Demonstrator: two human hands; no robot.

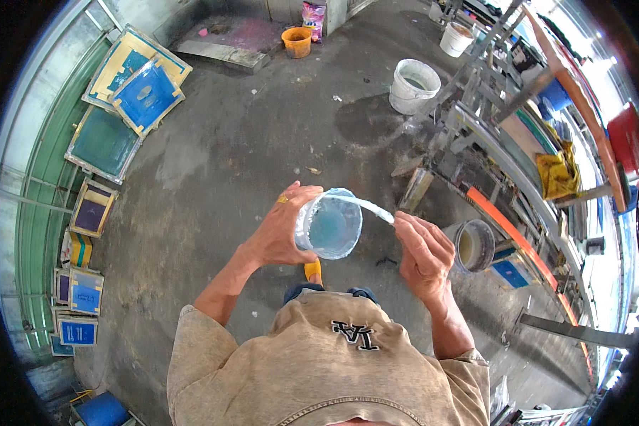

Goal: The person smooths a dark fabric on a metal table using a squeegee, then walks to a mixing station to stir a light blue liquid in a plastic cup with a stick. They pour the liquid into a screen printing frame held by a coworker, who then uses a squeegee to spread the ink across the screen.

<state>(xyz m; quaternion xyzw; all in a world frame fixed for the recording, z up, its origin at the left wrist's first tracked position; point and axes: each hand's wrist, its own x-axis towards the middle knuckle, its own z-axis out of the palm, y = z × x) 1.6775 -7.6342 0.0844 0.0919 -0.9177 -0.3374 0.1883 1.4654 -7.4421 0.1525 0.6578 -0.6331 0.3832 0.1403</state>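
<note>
My left hand (278, 228) is wrapped round the side of a clear plastic tub (334, 252), its thumb at the near side and its fingers at the far side. Pale blue liquid (328, 226) lies inside, and streaks of it coat the tub's wall. Between the fingers and thumb of my right hand (426, 255) is the end of a thin, slightly curved pale stick (373, 208). The stick is smeared whitish blue and reaches left across the tub's far rim. Whether its far tip touches the liquid, I cannot tell.
Framed printing screens (105, 144) lean along the left wall. A white bucket (413, 89) stands ahead right, and a grey bucket (470, 245) sits beyond my right hand. Metal racking with an orange rail (504, 216) runs down the right. An orange pail (296, 44) stands far ahead.
</note>
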